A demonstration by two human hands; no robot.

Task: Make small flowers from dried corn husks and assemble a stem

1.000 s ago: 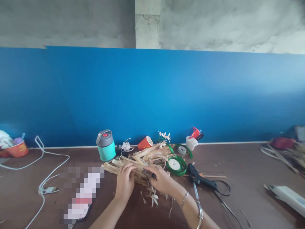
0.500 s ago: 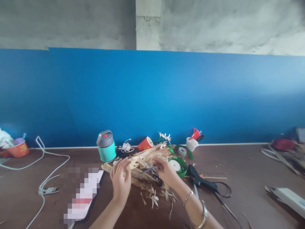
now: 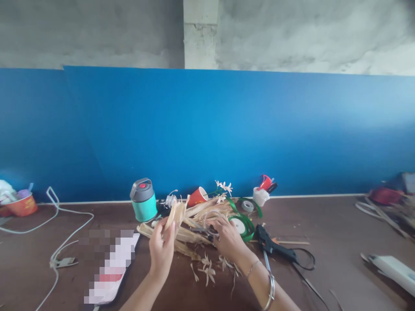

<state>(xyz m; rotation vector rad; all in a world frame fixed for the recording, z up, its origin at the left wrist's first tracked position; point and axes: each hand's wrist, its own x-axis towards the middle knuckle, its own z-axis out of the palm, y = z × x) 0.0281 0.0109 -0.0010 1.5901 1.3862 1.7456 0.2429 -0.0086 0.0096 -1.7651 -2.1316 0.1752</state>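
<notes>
My left hand [image 3: 162,246] is closed on an upright strip of dried corn husk [image 3: 177,214], pale and creased, pinched between thumb and fingers. To its right, my right hand [image 3: 227,237] has its fingers curled round the dark handles of a pair of scissors [image 3: 198,229]. The blades point left over the pile of dried husks [image 3: 210,208]; fingers partly hide the handles. Small white husk flowers [image 3: 207,272] lie on the table below the hands. A spool of green ribbon [image 3: 248,226] is just right of my right hand.
A black glue gun [image 3: 275,246] with its cord lies at right. Behind the husks are a teal jar [image 3: 144,207], a tipped orange paper cup [image 3: 197,196] and a white cup of tools [image 3: 260,196]. White cables [image 3: 60,235] and a pale flat item [image 3: 113,272] lie left.
My left hand has lifted the husk strip off the pile and turned it upright. My right hand and the scissors have shifted slightly, and the blades show less.
</notes>
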